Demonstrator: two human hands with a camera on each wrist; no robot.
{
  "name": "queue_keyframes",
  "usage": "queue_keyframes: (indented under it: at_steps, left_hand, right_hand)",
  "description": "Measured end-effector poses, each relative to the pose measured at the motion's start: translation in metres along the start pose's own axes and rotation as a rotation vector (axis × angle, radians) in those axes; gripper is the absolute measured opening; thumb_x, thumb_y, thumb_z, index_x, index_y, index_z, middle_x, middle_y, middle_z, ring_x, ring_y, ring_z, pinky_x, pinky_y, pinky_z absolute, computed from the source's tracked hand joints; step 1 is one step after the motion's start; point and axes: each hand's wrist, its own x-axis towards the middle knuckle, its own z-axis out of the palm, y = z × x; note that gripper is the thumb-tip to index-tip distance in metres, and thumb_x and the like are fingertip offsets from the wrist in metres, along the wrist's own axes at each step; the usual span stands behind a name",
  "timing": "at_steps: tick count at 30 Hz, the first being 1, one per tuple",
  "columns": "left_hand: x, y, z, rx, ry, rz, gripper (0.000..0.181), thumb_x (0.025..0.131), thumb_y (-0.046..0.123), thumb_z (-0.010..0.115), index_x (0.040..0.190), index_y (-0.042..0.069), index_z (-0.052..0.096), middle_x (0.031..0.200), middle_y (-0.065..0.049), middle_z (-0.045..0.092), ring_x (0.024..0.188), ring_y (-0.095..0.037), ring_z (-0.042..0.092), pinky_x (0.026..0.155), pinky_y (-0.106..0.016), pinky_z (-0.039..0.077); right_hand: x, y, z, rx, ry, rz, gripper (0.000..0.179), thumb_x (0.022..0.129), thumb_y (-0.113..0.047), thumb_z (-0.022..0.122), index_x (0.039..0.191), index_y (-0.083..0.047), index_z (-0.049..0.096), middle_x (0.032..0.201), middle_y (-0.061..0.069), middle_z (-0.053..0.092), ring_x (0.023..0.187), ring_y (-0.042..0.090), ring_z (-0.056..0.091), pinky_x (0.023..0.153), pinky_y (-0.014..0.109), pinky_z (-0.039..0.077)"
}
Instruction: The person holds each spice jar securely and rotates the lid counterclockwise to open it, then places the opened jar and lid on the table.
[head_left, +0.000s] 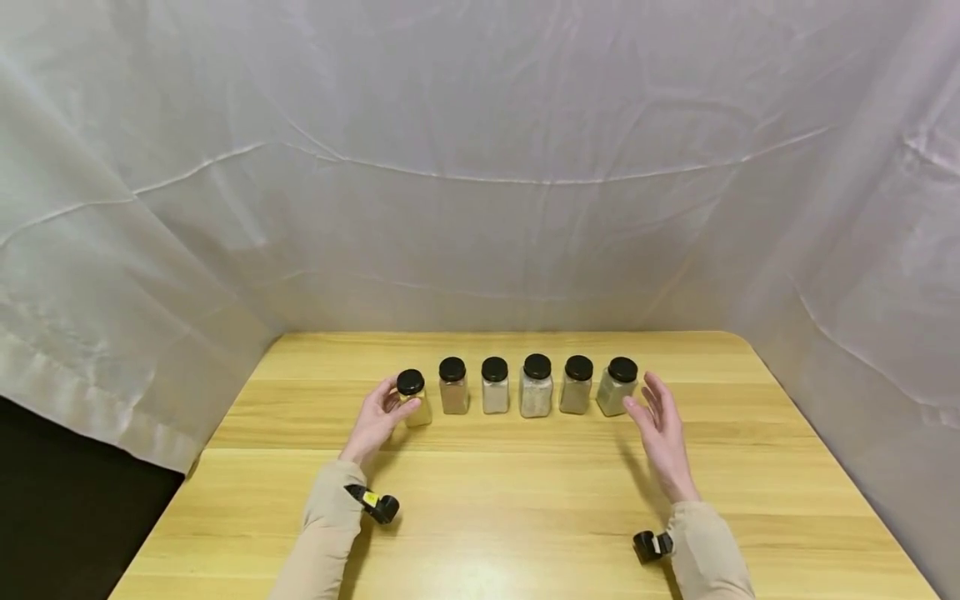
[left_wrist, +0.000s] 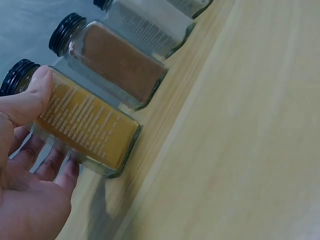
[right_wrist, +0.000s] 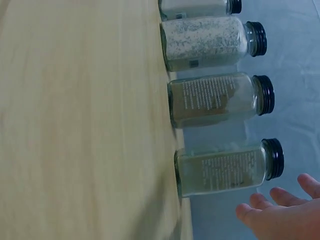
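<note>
My left hand (head_left: 377,418) grips a glass spice jar of yellow powder (left_wrist: 92,125) at the left end of a row, its thumb on the jar's upper front and its fingers around the far side. The jar has a black lid (head_left: 410,382). At the row's right end stands a jar with pale greenish contents (right_wrist: 220,171). Beside that jar is my right hand (head_left: 663,431), fingers spread and loosely bent, holding nothing. In the right wrist view its fingertips (right_wrist: 245,212) sit just short of the glass.
Between the end jars stand a brown-powder jar (left_wrist: 117,62), a white one (head_left: 495,396), a speckled one (right_wrist: 205,42) and a tan one (right_wrist: 212,100), all black-lidded. They line the back of the wooden table (head_left: 480,500). A pale curtain (head_left: 480,250) hangs behind.
</note>
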Motion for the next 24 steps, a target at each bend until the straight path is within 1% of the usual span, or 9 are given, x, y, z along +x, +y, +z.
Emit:
queue_keyframes:
  at_steps: [4, 8, 11, 13, 15, 17, 19, 21, 24]
  left_hand:
    - [-0.007, -0.003, 0.004, -0.031, -0.024, 0.008, 0.052, 0.089, 0.001, 0.073, 0.137, -0.003, 0.052, 0.133, -0.009, 0.061, 0.110, 0.006, 0.059, 0.108, -0.011, 0.042]
    - [-0.015, -0.004, 0.011, -0.070, -0.045, 0.014, 0.051, 0.087, -0.001, 0.075, 0.133, -0.004, 0.055, 0.121, 0.002, 0.065, 0.109, 0.003, 0.061, 0.102, -0.007, 0.045]
    - [-0.021, -0.005, 0.018, -0.104, -0.054, 0.001, 0.052, 0.085, -0.001, 0.076, 0.133, -0.004, 0.056, 0.118, 0.006, 0.065, 0.108, -0.001, 0.061, 0.101, -0.009, 0.046]
    - [-0.024, -0.005, 0.023, -0.121, -0.052, -0.016, 0.052, 0.084, -0.001, 0.077, 0.132, -0.003, 0.057, 0.118, 0.007, 0.064, 0.108, -0.004, 0.061, 0.102, -0.010, 0.046]
    - [-0.027, -0.006, 0.028, -0.139, -0.046, -0.029, 0.053, 0.084, -0.001, 0.077, 0.133, -0.002, 0.057, 0.120, 0.006, 0.064, 0.109, -0.006, 0.060, 0.103, -0.011, 0.046]
    - [-0.029, -0.006, 0.033, -0.146, -0.044, -0.034, 0.054, 0.084, -0.002, 0.077, 0.134, -0.001, 0.057, 0.123, 0.003, 0.064, 0.111, -0.007, 0.060, 0.105, -0.014, 0.046]
    - [-0.030, -0.006, 0.039, -0.148, -0.041, -0.034, 0.055, 0.084, -0.002, 0.077, 0.134, -0.001, 0.057, 0.125, 0.001, 0.064, 0.112, -0.008, 0.061, 0.109, -0.018, 0.045]
    - [-0.032, -0.005, 0.044, -0.150, -0.043, -0.027, 0.055, 0.084, -0.002, 0.077, 0.134, -0.001, 0.057, 0.126, -0.001, 0.064, 0.112, -0.009, 0.061, 0.112, -0.023, 0.045]
    - [-0.035, -0.004, 0.052, -0.159, -0.049, -0.025, 0.054, 0.083, -0.002, 0.078, 0.133, 0.000, 0.058, 0.125, -0.001, 0.065, 0.111, -0.010, 0.060, 0.113, -0.025, 0.046]
  right_hand:
    - [-0.002, -0.005, 0.005, 0.014, 0.029, -0.029, 0.070, 0.104, -0.021, 0.056, 0.161, -0.010, 0.018, 0.170, 0.010, 0.017, 0.155, 0.036, 0.018, 0.131, 0.050, 0.012]
    - [-0.005, -0.008, 0.012, 0.016, 0.069, -0.073, 0.065, 0.103, -0.015, 0.057, 0.158, -0.006, 0.024, 0.167, 0.013, 0.025, 0.152, 0.032, 0.026, 0.131, 0.048, 0.016]
    - [-0.007, -0.007, 0.017, 0.005, 0.119, -0.118, 0.059, 0.102, -0.011, 0.057, 0.155, -0.005, 0.033, 0.159, 0.012, 0.036, 0.140, 0.021, 0.040, 0.126, 0.033, 0.030]
    - [-0.009, -0.006, 0.021, -0.004, 0.162, -0.163, 0.053, 0.101, -0.007, 0.059, 0.151, -0.003, 0.041, 0.149, 0.006, 0.046, 0.129, 0.012, 0.047, 0.114, 0.021, 0.039]
    - [-0.011, -0.005, 0.026, -0.010, 0.197, -0.222, 0.048, 0.099, -0.003, 0.060, 0.145, 0.000, 0.047, 0.137, 0.000, 0.053, 0.117, 0.006, 0.051, 0.100, 0.013, 0.042]
    - [-0.012, -0.004, 0.031, -0.017, 0.225, -0.281, 0.043, 0.096, 0.001, 0.061, 0.139, 0.004, 0.053, 0.126, -0.009, 0.057, 0.107, 0.004, 0.054, 0.090, 0.011, 0.044]
    - [-0.013, -0.004, 0.036, -0.020, 0.234, -0.329, 0.038, 0.094, 0.005, 0.062, 0.132, 0.007, 0.058, 0.115, -0.015, 0.058, 0.101, 0.004, 0.055, 0.086, 0.010, 0.045]
    - [-0.014, -0.005, 0.041, -0.004, 0.216, -0.356, 0.034, 0.092, 0.008, 0.063, 0.126, 0.008, 0.062, 0.109, -0.016, 0.059, 0.097, 0.003, 0.056, 0.084, 0.010, 0.046]
    - [-0.016, -0.007, 0.050, 0.043, 0.151, -0.374, 0.031, 0.089, 0.011, 0.065, 0.120, 0.010, 0.064, 0.105, -0.012, 0.061, 0.096, 0.004, 0.057, 0.086, 0.010, 0.049]
